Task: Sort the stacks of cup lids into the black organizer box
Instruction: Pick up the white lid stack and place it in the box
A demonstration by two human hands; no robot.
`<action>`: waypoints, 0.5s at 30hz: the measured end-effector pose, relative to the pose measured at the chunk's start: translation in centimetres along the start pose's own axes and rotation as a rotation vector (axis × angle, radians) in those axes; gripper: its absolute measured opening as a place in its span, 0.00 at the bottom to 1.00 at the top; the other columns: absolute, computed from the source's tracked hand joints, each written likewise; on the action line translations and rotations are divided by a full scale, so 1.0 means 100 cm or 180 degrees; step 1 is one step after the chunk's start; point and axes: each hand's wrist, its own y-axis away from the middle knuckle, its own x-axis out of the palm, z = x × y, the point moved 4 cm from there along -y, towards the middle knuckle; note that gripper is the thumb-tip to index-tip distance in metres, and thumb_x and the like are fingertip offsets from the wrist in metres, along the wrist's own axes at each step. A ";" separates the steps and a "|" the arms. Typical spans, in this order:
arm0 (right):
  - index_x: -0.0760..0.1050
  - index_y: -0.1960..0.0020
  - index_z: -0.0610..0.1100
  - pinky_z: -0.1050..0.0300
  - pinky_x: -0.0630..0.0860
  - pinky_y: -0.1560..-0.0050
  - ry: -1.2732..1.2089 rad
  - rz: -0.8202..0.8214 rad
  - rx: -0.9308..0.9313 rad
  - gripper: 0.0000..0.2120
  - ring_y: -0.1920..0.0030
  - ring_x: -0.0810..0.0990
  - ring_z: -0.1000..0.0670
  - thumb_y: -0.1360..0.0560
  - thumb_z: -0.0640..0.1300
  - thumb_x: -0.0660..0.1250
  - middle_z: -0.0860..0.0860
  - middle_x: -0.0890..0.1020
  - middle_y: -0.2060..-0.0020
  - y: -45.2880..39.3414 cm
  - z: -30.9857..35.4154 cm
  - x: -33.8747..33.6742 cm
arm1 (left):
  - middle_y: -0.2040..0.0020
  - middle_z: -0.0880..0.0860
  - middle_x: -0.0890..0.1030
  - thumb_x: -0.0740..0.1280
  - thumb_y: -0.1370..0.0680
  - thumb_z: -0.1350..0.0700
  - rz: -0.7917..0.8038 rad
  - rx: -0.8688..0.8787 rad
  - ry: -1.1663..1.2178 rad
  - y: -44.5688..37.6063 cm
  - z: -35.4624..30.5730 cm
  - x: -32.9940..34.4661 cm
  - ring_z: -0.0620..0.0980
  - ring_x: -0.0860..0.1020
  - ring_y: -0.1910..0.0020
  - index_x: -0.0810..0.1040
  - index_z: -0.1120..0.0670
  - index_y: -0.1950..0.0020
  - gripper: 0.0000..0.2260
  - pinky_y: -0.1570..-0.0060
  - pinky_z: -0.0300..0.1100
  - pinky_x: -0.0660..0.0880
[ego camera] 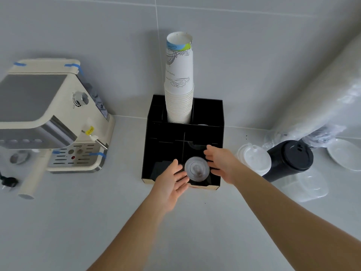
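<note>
The black organizer box (166,133) stands on the counter against the wall. A tall stack of paper cups (179,81) fills one of its back compartments. A stack of clear lids (197,168) sits in the front right compartment. My left hand (172,180) presses the stack's left side with fingers stretched out. My right hand (221,163) holds the right side, thumb over the divider behind it. To the right of the box lie a stack of white lids (254,159), a stack of black lids (291,159) on its side, and clear lids (310,189).
A cream espresso machine (48,118) stands at the left, with its portafilter handle (33,182) and a plug (8,181) in front. A long plastic-wrapped sleeve (322,90) leans in the right corner, above more white lids (345,153).
</note>
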 end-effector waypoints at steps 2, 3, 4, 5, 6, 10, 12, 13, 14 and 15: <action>0.71 0.28 0.42 0.48 0.70 0.32 -0.0176 0.0127 -0.0101 0.23 0.35 0.75 0.46 0.17 0.53 0.57 0.46 0.76 0.31 0.022 -0.002 -0.006 | 0.40 0.57 0.80 0.64 0.20 0.50 0.0034 0.0195 0.0046 0.015 -0.003 -0.004 0.54 0.79 0.41 0.73 0.58 0.32 0.20 0.42 0.47 0.75; 0.71 0.28 0.41 0.47 0.71 0.31 -0.0293 0.0188 -0.0116 0.23 0.34 0.76 0.45 0.17 0.53 0.58 0.46 0.77 0.32 0.030 -0.003 -0.008 | 0.41 0.58 0.81 0.65 0.20 0.51 0.0035 0.0268 0.0064 0.019 -0.005 -0.006 0.54 0.80 0.42 0.74 0.58 0.33 0.18 0.43 0.47 0.76; 0.73 0.29 0.41 0.46 0.72 0.31 -0.0413 0.0246 -0.0095 0.23 0.35 0.77 0.44 0.17 0.53 0.59 0.45 0.79 0.34 0.034 -0.005 -0.010 | 0.42 0.58 0.82 0.65 0.20 0.52 0.0029 0.0309 0.0080 0.021 -0.007 -0.009 0.55 0.80 0.42 0.75 0.58 0.34 0.17 0.44 0.47 0.76; 0.74 0.31 0.40 0.46 0.72 0.32 -0.0576 0.0300 -0.0129 0.22 0.36 0.78 0.44 0.18 0.53 0.60 0.45 0.80 0.36 0.043 -0.006 -0.012 | 0.43 0.58 0.82 0.65 0.20 0.52 0.0029 0.0377 0.0078 0.028 -0.008 -0.010 0.55 0.81 0.43 0.77 0.58 0.36 0.16 0.44 0.48 0.77; 0.75 0.33 0.40 0.45 0.74 0.32 -0.0746 0.0335 -0.0160 0.21 0.38 0.79 0.43 0.18 0.52 0.61 0.44 0.81 0.38 0.050 -0.008 -0.014 | 0.43 0.58 0.83 0.65 0.20 0.52 0.0037 0.0427 0.0092 0.034 -0.009 -0.012 0.55 0.81 0.43 0.77 0.58 0.37 0.15 0.45 0.48 0.77; 0.79 0.38 0.38 0.48 0.80 0.42 -0.1234 0.0406 -0.0336 0.17 0.43 0.84 0.43 0.19 0.49 0.63 0.43 0.85 0.45 0.083 -0.019 -0.026 | 0.45 0.59 0.83 0.64 0.20 0.51 0.0062 0.0569 0.0120 0.062 -0.006 -0.017 0.56 0.81 0.45 0.80 0.57 0.41 0.13 0.44 0.50 0.77; 0.80 0.39 0.38 0.49 0.80 0.44 -0.1384 0.0429 -0.0411 0.17 0.45 0.85 0.43 0.18 0.50 0.62 0.43 0.86 0.46 0.096 -0.026 -0.036 | 0.46 0.59 0.84 0.64 0.21 0.51 0.0084 0.0620 0.0094 0.073 -0.004 -0.016 0.55 0.82 0.47 0.80 0.57 0.42 0.13 0.46 0.51 0.77; 0.80 0.40 0.39 0.48 0.80 0.44 -0.1459 0.0429 -0.0438 0.17 0.45 0.85 0.43 0.18 0.50 0.62 0.43 0.87 0.47 0.103 -0.030 -0.042 | 0.46 0.58 0.84 0.65 0.21 0.51 0.0100 0.0650 0.0063 0.078 -0.003 -0.015 0.55 0.82 0.49 0.80 0.57 0.42 0.13 0.47 0.50 0.77; 0.80 0.40 0.39 0.47 0.80 0.43 -0.1520 0.0403 -0.0456 0.17 0.45 0.85 0.43 0.18 0.50 0.61 0.43 0.87 0.47 0.107 -0.034 -0.047 | 0.47 0.58 0.84 0.65 0.21 0.52 0.0119 0.0677 0.0046 0.082 -0.002 -0.015 0.55 0.82 0.49 0.81 0.57 0.42 0.13 0.47 0.50 0.77; 0.80 0.41 0.39 0.47 0.80 0.43 -0.1581 0.0378 -0.0470 0.17 0.45 0.85 0.42 0.18 0.50 0.61 0.43 0.87 0.47 0.112 -0.037 -0.054 | 0.47 0.58 0.84 0.64 0.21 0.52 0.0140 0.0720 0.0018 0.086 -0.001 -0.014 0.55 0.82 0.49 0.81 0.56 0.42 0.12 0.48 0.50 0.77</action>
